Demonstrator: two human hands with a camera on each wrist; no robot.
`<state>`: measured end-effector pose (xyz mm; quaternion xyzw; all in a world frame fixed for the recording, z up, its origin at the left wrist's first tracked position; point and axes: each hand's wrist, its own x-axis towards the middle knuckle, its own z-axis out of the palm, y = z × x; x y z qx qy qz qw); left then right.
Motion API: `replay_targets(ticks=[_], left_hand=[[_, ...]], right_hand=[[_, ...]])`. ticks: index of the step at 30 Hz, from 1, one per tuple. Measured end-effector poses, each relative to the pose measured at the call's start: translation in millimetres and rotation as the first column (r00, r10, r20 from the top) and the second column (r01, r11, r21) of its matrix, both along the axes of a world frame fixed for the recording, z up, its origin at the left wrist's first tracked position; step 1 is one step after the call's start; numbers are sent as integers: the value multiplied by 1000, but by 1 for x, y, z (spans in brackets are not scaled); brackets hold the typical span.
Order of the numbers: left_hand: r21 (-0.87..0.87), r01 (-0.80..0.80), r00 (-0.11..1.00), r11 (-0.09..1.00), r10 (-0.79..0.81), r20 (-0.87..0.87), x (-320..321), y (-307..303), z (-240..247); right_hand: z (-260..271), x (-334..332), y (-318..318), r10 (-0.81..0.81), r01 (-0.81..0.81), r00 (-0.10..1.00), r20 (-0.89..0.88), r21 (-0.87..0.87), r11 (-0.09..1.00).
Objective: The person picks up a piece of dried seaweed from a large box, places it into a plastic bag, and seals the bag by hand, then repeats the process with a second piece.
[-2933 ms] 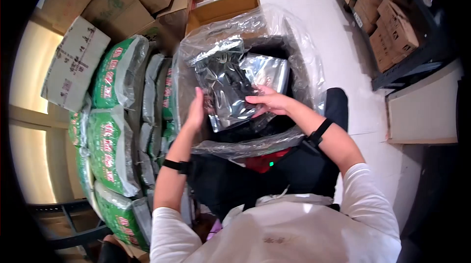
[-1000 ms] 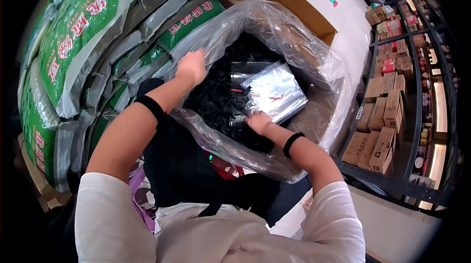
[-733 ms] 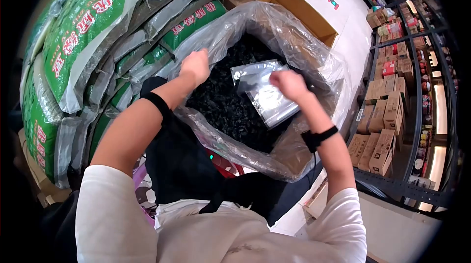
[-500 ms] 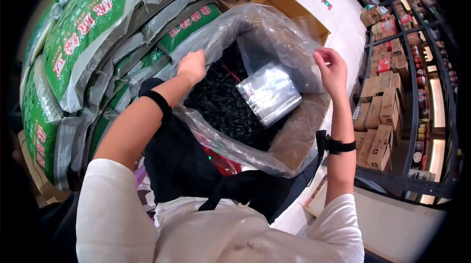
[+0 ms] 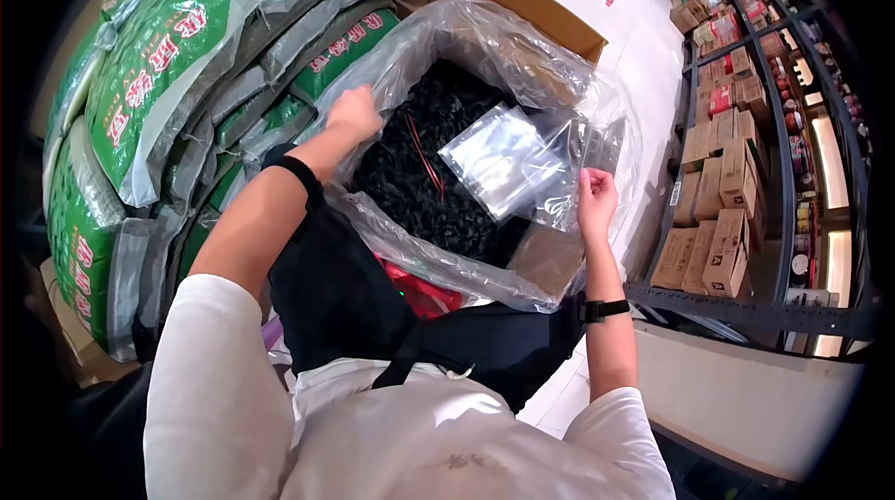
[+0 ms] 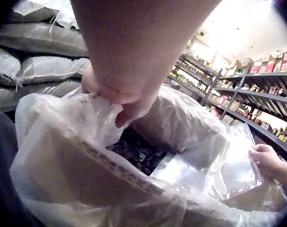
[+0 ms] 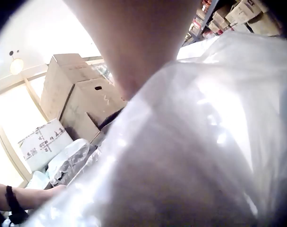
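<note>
Glossy clear bag (image 5: 565, 153) at the carton's (image 5: 548, 265) right side
Right hand (image 5: 598, 202) pinches its thin edge, thumb against fingers; left hand (image 5: 354, 112), fingers curled, grips crinkled plastic liner (image 5: 403, 81) on the carton's left rim.

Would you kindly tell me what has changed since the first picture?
The left hand has moved out to hold the clear liner by its left edge. The right hand has moved rightward toward the rim, pinching a clear bag. Two red strips now show on the black pieces. The shiny packet remains inside; the green sacks stay stacked.
</note>
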<state>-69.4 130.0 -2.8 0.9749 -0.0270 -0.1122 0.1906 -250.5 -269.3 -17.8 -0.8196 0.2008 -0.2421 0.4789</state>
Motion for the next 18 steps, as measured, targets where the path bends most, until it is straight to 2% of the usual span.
replay_targets(ticks=[2,3,6,8,10,14,15,16,17,18], left_hand=[[-10,7,1000,1000,-7,21,2,1,-4],[-21,1,1000,1000,-1,25,3,1,-5],[-28,3,999,1000,-2,38,3,0,-5],[-24,6,999,1000,-5,44,-2,-1,2],[-53,-21,997,998,25,76,-8,-3,11],[-114,-75,996,991,80,36,-16,-8,13],[-2,-5,926,1000,5,378,-18,-9,1],[124,22,741,992,-100,664,-22,-10,-5],[122,24,738,992,-100,668,-31,-16,2],[107,176,707,978,-202,678,-41,-26,9]], right_hand=[[-2,-1,5,29,-30,999,17,69,997],[-4,-1,9,38,-38,998,57,12,999],[0,-3,21,77,-82,995,65,69,994],[1,-6,34,155,-155,988,10,112,982],[6,-8,43,217,-216,976,-2,79,973],[0,-7,48,255,-252,965,-65,54,966],[-1,-8,49,270,-268,959,-87,40,963],[-1,-9,50,285,-284,952,-111,25,958],[-2,-9,49,278,-278,952,-128,19,960],[-7,-8,48,276,-276,953,-125,16,961]])
